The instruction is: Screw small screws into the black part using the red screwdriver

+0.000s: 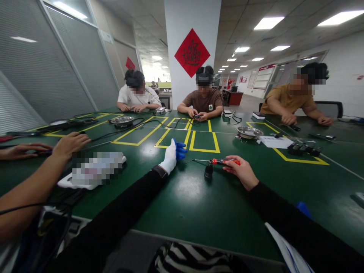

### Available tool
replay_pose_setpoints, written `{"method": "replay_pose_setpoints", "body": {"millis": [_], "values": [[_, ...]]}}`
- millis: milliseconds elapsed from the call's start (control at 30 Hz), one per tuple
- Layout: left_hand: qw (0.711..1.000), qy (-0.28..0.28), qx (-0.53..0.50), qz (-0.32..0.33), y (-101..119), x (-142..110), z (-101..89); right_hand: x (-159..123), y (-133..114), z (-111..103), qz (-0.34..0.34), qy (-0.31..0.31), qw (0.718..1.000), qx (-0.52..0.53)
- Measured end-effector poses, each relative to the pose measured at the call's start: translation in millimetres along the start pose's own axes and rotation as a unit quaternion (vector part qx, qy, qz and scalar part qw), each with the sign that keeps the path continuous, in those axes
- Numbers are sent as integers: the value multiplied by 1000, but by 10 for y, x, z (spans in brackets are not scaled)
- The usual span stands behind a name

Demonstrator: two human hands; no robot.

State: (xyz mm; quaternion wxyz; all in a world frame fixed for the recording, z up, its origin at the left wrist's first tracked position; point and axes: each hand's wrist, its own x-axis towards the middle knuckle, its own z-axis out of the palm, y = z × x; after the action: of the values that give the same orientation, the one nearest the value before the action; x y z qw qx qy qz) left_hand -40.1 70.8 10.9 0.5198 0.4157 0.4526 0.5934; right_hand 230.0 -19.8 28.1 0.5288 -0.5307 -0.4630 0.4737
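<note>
Closest to the camera, a black-and-white striped cloth [173, 259] shows below the edge of the green desk [182, 212], and a white sheet with blue lines [287, 246] lies under the right forearm, near a blue object [303, 209] that is partly hidden. Both forearms wear black sleeves. To the left, a neighbour's bare arm [34, 189] reaches in over the desk, with a white item [93, 170], its top blurred, lying beside it. The right hand [243, 170] is bare, its fingers closed around the red-and-black handle of a screwdriver [224, 162], whose shaft points left. A small black cylindrical part [208, 171] stands on the desk at the front end of that handle; whether the two touch cannot be told. The left hand [172, 156], in a white glove with blue on the palm side, has its fingers released and loosely extended, just beyond the screwdriver's tip, where small dark bits [189, 162] lie. Farther on are yellow tape outlines [204, 151], a metal bowl [250, 132] on the right with a white paper [275, 142] and black parts [304, 148] beside it, and another metal bowl [122, 120] on the left. Three people in headsets sit across the desk, before a white pillar [193, 15] bearing a red diamond sign [192, 53].
</note>
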Motion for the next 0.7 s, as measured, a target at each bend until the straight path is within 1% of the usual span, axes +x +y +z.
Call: {"method": "replay_pose_setpoints", "body": {"millis": [67, 133, 267, 333, 400, 467, 533, 600, 700], "values": [[998, -40, -33, 28, 7, 28, -8, 0, -5, -1, 2, 2, 1000, 11], [995, -61, -56, 56, 2, 37, -17, 3, -6, -7, 5, 5, 1000, 24], [992, -72, -67, 79, -35, 15, -32, 22, 8, -34, 14, 10, 999, 50], [992, -75, -50, 86, -48, 0, -33, 36, 23, -49, 18, 8, 998, 61], [991, -74, 8, 108, -46, -25, -28, 52, 40, -62, 20, 6, 997, 73], [981, -71, 99, 151, -27, -73, -15, 69, 54, -72, 19, 3, 996, 88], [959, -74, 195, 190, 0, -146, 12, 83, 64, -82, 17, 2, 995, 103], [933, -73, 280, 215, 23, -232, 53, 94, 69, -90, 13, -1, 993, 117], [887, -50, 387, 249, 24, -332, 116, 103, 72, -95, 6, -5, 991, 131]]}}
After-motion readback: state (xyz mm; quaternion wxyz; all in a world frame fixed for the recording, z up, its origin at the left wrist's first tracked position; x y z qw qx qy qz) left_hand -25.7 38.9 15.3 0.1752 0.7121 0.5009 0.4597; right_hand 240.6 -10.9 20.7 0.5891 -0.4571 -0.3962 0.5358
